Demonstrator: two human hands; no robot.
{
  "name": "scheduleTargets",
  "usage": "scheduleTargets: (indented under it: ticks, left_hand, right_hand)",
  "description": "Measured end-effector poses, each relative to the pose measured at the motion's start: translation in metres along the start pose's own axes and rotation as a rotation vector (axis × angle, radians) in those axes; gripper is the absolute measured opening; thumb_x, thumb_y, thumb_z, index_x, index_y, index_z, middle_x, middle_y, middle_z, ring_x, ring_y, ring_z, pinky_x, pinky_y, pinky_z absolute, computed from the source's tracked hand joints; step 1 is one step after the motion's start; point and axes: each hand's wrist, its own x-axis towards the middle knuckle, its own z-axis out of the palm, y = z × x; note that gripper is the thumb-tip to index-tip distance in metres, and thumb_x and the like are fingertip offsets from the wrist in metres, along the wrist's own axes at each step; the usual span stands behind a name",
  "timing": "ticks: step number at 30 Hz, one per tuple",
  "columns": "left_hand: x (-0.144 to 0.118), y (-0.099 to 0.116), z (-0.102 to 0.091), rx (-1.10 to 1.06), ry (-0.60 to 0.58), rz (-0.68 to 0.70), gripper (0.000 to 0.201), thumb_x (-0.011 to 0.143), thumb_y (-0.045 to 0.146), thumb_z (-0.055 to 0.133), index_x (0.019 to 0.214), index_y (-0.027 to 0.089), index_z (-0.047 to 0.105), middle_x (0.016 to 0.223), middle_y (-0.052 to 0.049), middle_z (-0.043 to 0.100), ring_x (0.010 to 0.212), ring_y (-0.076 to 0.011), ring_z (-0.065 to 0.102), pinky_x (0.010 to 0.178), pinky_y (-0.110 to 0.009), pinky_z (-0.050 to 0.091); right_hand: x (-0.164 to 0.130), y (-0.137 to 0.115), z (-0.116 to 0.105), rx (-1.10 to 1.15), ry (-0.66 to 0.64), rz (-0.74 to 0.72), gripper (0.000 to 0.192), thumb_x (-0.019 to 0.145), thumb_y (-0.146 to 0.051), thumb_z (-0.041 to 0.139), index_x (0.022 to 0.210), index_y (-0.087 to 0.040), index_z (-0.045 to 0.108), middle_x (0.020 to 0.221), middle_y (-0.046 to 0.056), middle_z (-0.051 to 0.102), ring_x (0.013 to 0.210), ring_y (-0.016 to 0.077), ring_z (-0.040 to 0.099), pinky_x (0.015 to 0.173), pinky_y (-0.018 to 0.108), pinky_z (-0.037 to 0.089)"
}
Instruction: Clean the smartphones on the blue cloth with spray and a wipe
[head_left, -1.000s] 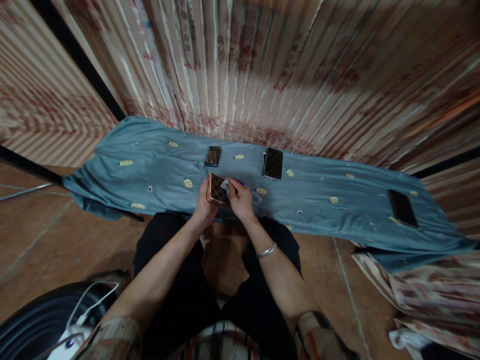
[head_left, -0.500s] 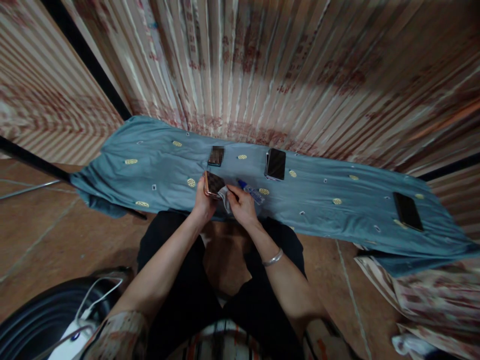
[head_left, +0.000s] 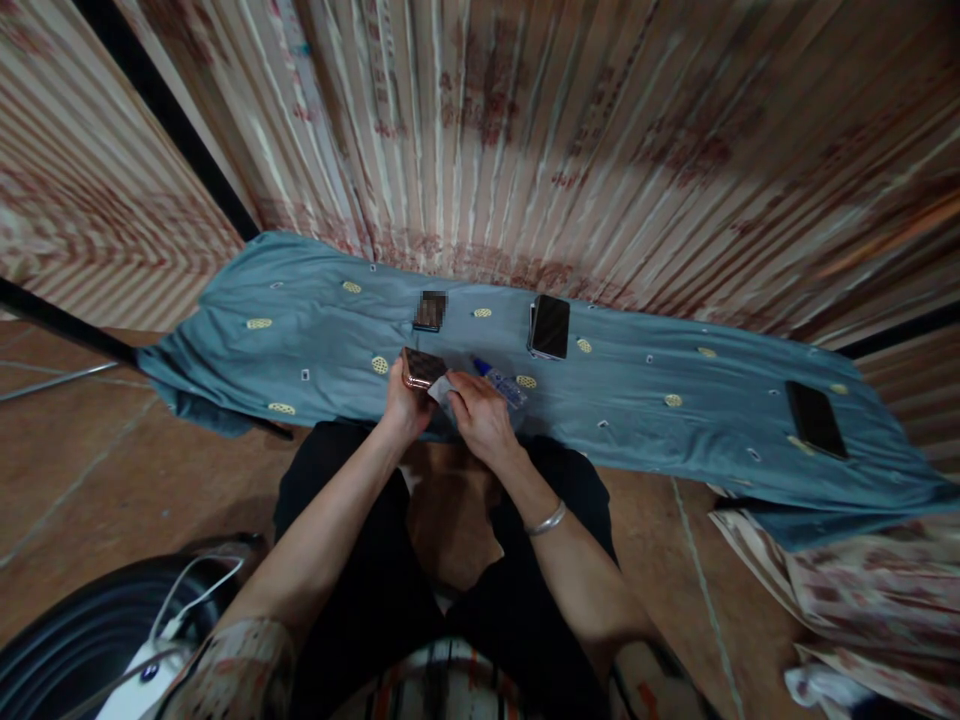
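Note:
My left hand (head_left: 406, 408) is closed around a smartphone (head_left: 421, 368) with a brown checked face and a shiny copper-coloured edge, tilted above the near side of the cloth. Pinched in my right hand (head_left: 480, 412) is a pale grey wipe (head_left: 441, 389), which lies against the phone's right end. Just beyond my right hand, a clear spray bottle (head_left: 507, 384) with a blue cap rests on the teal cloth (head_left: 337, 345). Part of the bottle is hidden by that hand.
A small dark pixelated item (head_left: 430, 311) lies beyond the phone. A stack of dark phones (head_left: 550, 327) sits right of centre, and another dark phone (head_left: 816, 419) lies far right. A pleated curtain (head_left: 487, 130) hangs behind. Lower left, a white power strip (head_left: 142, 680) rests on a black coil (head_left: 67, 620).
The phone has tipped and shifted slightly left and down in my left hand. My right hand has turned a little, and the wipe has moved up and left along the phone's edge.

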Motion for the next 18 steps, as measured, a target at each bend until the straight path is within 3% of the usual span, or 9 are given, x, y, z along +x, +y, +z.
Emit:
scheduleTargets:
  ticks: [7, 18]
  left_hand:
    - [-0.002, -0.007, 0.001, -0.098, 0.03, -0.041, 0.043, 0.103, 0.042, 0.042, 0.071, 0.02, 0.061, 0.057, 0.002, 0.061, 0.049, -0.0138, 0.057, 0.068, -0.027, 0.055]
    - [-0.009, -0.008, 0.0, -0.12, 0.045, -0.089, 0.048, 0.105, 0.043, 0.038, 0.069, 0.019, 0.061, 0.057, 0.001, 0.06, 0.056, -0.015, 0.062, 0.067, -0.026, 0.055]
  right_hand:
    - [0.004, -0.012, 0.002, -0.153, -0.033, -0.13, 0.035, 0.104, -0.019, 0.049, 0.13, -0.014, 0.071, 0.128, 0.016, 0.075, 0.117, 0.027, 0.068, 0.109, 0.044, 0.054]
    - [0.006, -0.013, 0.003, -0.139, -0.035, -0.169, 0.036, 0.105, -0.019, 0.048, 0.134, -0.017, 0.069, 0.128, 0.014, 0.074, 0.118, 0.0265, 0.067, 0.108, 0.044, 0.055]
